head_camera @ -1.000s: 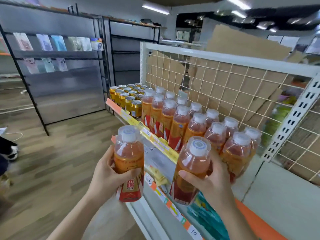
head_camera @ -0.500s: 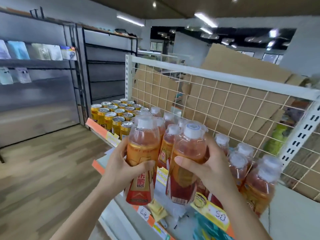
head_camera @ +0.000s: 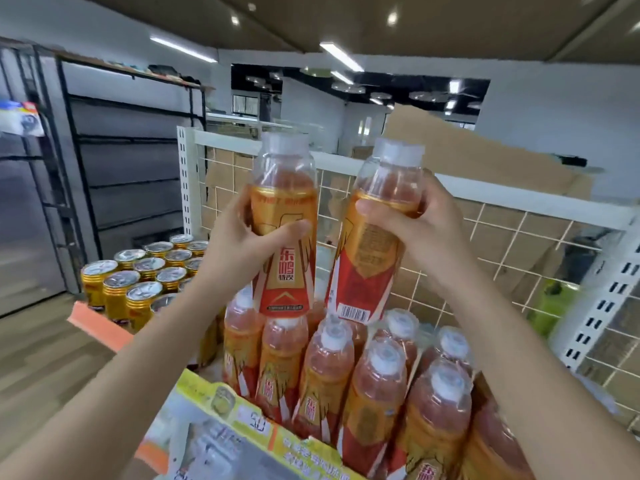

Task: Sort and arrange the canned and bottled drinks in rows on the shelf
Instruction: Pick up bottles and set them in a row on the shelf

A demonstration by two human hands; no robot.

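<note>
The room has a brown ceiling with strip lights, white walls and a wood-pattern floor (head_camera: 34, 358). A dark metal shelving unit (head_camera: 131, 161) stands at left, across an open aisle. A white wire-grid back panel (head_camera: 485, 244) closes the rear of the white display shelf (head_camera: 194, 420), with a brown cardboard sheet (head_camera: 467, 157) behind it.

On the shelf, clear plastic bottles of orange drink with white caps (head_camera: 325, 368) stand upright in tight rows, touching one another. Gold cans with silver tops (head_camera: 138, 285) stand in rows just beside them at left.

Two further bottles are held above the rows, in front of the grid panel and apart from each other.
- The left hand (head_camera: 235, 251) grips the left-held bottle (head_camera: 284, 188) at mid-body, thumb across the front, fingers wrapped behind. The bottle is upright. Its gold and red label reads 东鹏 in red characters.
- The right hand (head_camera: 408, 230) grips the right-held bottle (head_camera: 370, 265) just below the shoulder, thumb curled across the front. The bottle tilts slightly. Its label shows blurred fine print and a barcode (head_camera: 355, 311).

A yellow price strip (head_camera: 221, 400) runs along the shelf front edge; a white tag (head_camera: 254, 422) on it reads "50".
</note>
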